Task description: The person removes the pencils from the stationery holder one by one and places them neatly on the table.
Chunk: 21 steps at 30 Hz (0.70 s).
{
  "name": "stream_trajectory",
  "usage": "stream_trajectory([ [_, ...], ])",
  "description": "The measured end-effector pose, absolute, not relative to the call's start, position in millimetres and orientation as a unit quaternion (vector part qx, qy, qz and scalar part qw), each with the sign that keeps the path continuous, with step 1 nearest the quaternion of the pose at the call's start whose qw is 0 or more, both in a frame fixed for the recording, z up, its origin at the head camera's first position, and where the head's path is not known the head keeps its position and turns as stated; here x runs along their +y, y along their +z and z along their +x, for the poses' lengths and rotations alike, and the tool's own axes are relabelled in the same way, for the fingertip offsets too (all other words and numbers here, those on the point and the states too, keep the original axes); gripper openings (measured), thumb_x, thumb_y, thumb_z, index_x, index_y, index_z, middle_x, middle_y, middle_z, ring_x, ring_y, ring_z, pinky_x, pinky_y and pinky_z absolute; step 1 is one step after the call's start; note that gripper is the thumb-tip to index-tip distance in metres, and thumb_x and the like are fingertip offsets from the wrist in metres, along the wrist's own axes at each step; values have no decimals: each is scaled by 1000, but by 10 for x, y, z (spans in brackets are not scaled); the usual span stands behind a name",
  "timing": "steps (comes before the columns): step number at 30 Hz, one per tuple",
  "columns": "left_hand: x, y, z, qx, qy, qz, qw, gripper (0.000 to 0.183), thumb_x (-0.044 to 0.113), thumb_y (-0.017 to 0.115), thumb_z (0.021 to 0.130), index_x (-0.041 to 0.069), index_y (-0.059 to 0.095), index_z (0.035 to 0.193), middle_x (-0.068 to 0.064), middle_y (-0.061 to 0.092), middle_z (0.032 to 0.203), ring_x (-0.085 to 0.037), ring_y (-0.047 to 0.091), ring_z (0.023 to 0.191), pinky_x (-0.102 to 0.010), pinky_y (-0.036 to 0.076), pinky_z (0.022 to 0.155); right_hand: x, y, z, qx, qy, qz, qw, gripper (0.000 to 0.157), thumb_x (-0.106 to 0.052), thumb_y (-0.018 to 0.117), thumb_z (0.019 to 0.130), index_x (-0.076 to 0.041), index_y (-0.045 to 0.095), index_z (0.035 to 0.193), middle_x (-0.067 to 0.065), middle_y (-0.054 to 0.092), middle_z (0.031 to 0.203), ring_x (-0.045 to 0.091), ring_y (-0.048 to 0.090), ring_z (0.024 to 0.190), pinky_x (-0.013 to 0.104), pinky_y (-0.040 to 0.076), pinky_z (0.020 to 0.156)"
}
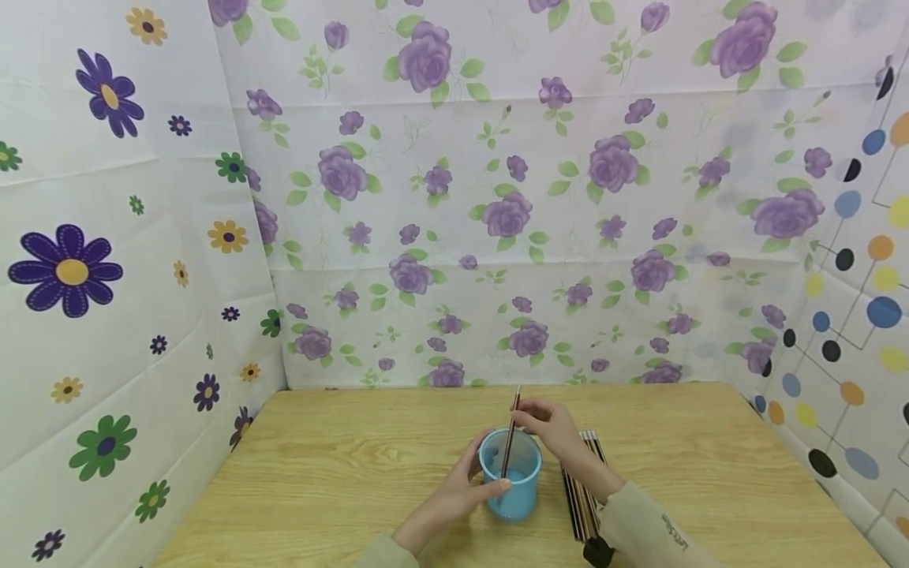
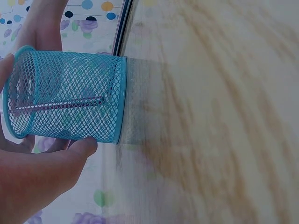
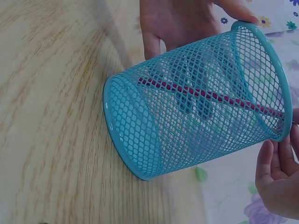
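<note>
A light blue mesh pencil cup (image 1: 514, 505) stands upright on the wooden table. My left hand (image 1: 450, 495) holds it from the left, thumb near the front of the rim and fingers along the far side. With the fingertips of my right hand (image 1: 557, 432) I pinch a dark reddish pencil (image 1: 509, 446) near its top. The pencil's lower part is inside the cup, slanting, and shows through the mesh in both wrist views. In the right wrist view its lower end is short of the cup's base (image 3: 128, 130). No other pencil shows in the cup.
Several pencils (image 1: 582, 509) lie side by side on the table (image 1: 341, 473) right of the cup, partly under my right forearm. A black object (image 1: 598, 551) sits by the right sleeve. Patterned cloth hangs behind the table and on both sides.
</note>
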State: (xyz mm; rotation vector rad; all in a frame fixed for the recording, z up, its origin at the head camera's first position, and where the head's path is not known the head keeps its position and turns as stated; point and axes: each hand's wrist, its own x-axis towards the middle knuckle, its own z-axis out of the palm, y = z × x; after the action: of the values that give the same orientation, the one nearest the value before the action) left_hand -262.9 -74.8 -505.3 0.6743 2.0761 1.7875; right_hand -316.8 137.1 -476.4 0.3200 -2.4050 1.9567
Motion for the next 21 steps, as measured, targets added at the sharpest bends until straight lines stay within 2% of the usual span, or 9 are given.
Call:
stream_trajectory([
  [2,-750,-5060,-2629,726,625,239,159,81,38,65,92,29,14,154,-13,26,158,-41,23,145,-69,26,109,1380,-4753,-3166,-767,634,100,11,39,-31,68,90,0,65,115,8,70,105,10,64,92,29,56,84],
  [6,-752,-5072,-2632,723,628,241,158,80,37,65,92,30,14,154,-12,26,158,-40,23,145,-70,26,109,1406,-4742,-3157,-760,643,95,6,40,-32,68,91,-1,64,116,11,69,108,12,64,95,36,56,89],
  [10,-750,-5072,-2633,722,630,237,159,79,34,64,93,30,15,154,-12,27,158,-40,23,145,-69,26,109,1444,-4724,-3150,-749,657,86,4,38,-32,67,91,-3,64,115,9,69,107,14,64,95,41,55,92],
  [15,-745,-5076,-2632,724,629,234,158,78,32,63,94,28,14,154,-14,27,158,-41,23,145,-69,27,110,1492,-4700,-3153,-741,667,79,13,43,-33,67,91,1,61,118,7,69,105,13,65,94,36,56,89],
  [21,-744,-5071,-2627,727,628,232,155,78,30,63,94,28,14,154,-15,27,157,-42,23,145,-69,26,110,1534,-4665,-3163,-722,689,62,18,45,-32,69,90,2,60,118,6,69,104,12,65,92,35,56,88],
])
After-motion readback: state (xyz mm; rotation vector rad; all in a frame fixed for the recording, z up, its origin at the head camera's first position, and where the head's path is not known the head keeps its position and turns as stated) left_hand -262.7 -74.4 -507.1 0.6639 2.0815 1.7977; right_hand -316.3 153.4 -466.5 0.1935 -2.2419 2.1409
